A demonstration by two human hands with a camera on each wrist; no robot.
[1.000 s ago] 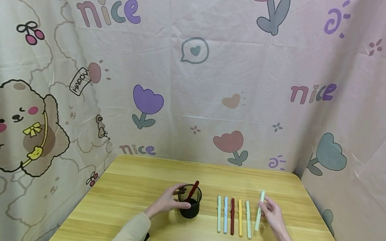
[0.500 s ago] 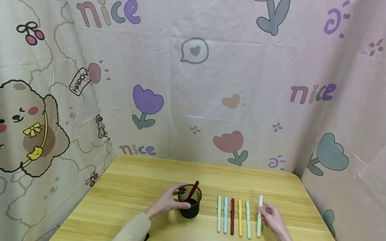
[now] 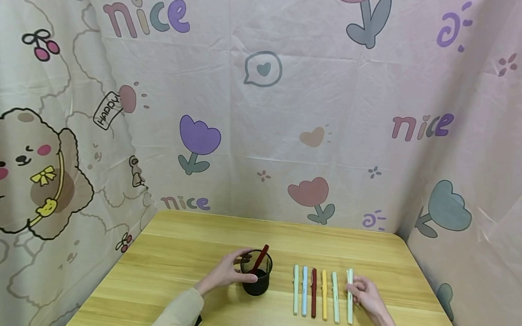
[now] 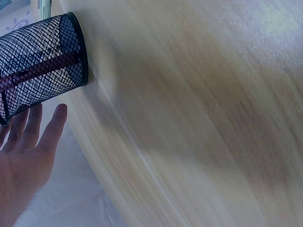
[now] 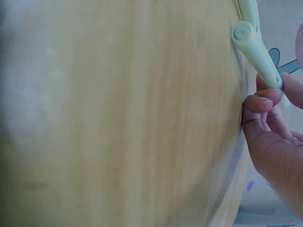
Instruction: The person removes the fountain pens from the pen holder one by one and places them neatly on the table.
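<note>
My left hand curves round a black mesh pen holder, thumb in front and fingers behind; in the left wrist view its fingers lie along the mesh of the holder. A dark red pen leans inside, its end above the rim. Between thumb and fingers, my right hand pinches a pale green pen at the right end of a row of pens. The pen lies low along the wood in the right wrist view. Left of it, another light green pen rests parallel.
A yellow pen, a dark red pen, a light blue pen and a green pen continue the row on the wooden table. Printed cloth hangs behind and at both sides.
My right hand has brought the pale green pen down toward the front and straightened it from a slant to parallel with the row. The left hand and the pen holder have stayed still.
</note>
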